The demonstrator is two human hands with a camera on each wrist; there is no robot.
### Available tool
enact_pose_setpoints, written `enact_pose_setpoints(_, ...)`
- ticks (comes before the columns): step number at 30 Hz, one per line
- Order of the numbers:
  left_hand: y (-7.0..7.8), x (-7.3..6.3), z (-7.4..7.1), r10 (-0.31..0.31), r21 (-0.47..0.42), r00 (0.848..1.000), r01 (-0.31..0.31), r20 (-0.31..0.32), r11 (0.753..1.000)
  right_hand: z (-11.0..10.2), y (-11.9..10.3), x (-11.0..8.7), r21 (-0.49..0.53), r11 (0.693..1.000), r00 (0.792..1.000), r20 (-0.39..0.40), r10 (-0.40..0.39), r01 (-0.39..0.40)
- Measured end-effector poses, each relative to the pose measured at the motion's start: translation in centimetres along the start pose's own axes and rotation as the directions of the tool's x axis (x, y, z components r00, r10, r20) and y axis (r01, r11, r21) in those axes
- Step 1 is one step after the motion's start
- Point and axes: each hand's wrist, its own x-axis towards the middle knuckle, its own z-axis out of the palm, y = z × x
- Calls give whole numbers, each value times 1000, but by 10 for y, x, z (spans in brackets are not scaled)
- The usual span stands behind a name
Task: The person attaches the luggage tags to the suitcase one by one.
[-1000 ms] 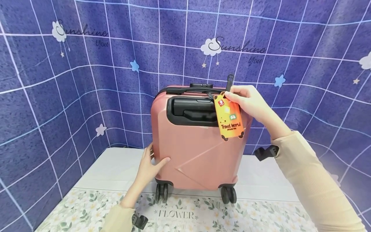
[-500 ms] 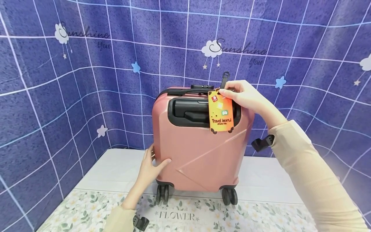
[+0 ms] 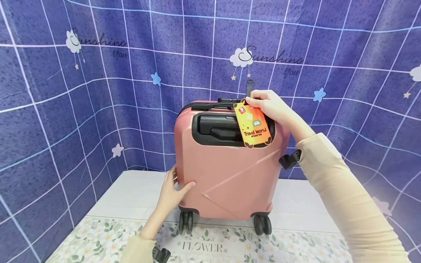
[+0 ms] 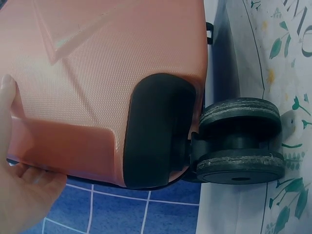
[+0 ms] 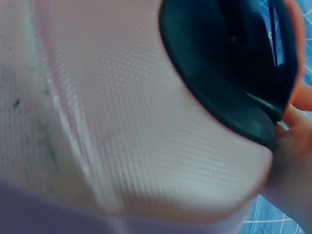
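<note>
A pink hard-shell suitcase (image 3: 223,179) stands upright on its black wheels, its recessed black handle (image 3: 213,126) facing me. My left hand (image 3: 171,191) grips its lower left side, thumb on the front face and fingers around the edge. In the left wrist view those fingers (image 4: 41,183) curl at the shell's border near a double wheel (image 4: 241,139). My right hand (image 3: 273,107) pinches the top of an orange-yellow luggage tag (image 3: 253,128) printed "Travel World". The tag hangs tilted, overlapping the handle recess. Its black buckle strap (image 3: 250,87) sticks up above the fingers.
A combination lock (image 3: 227,100) sits on top of the suitcase. Beneath lies a white surface (image 3: 138,193) with a floral mat (image 3: 108,233) in front. A purple-blue gridded curtain (image 3: 204,47) stands close behind and along both sides.
My right hand has carried the luggage tag leftward and slightly up, over the handle recess. The tag swung straight, then tilted again. My left hand keeps its grip on the suitcase.
</note>
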Motion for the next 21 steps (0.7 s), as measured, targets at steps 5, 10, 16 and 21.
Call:
enact_pose_setpoints(5, 0, 0, 0, 19, 3, 1000, -19, -7, 1000, 5, 2, 4, -8, 998, 997, -33, -66, 66)
enact_pose_setpoints(10, -1, -4, 2, 26, 2, 999, -26, -18, 1000, 11, 9, 8, -103, 982, 984, -57, -166, 160)
enact_pose_setpoints(16, -3, -6, 3, 28, 3, 999, -28, -30, 1000, 16, 11, 7, -119, 978, 982, -57, -178, 171)
enact_pose_setpoints(21, -7, -3, 2, 33, 12, 998, -32, -46, 999, 16, 9, 7, -127, 977, 982, -61, -178, 169)
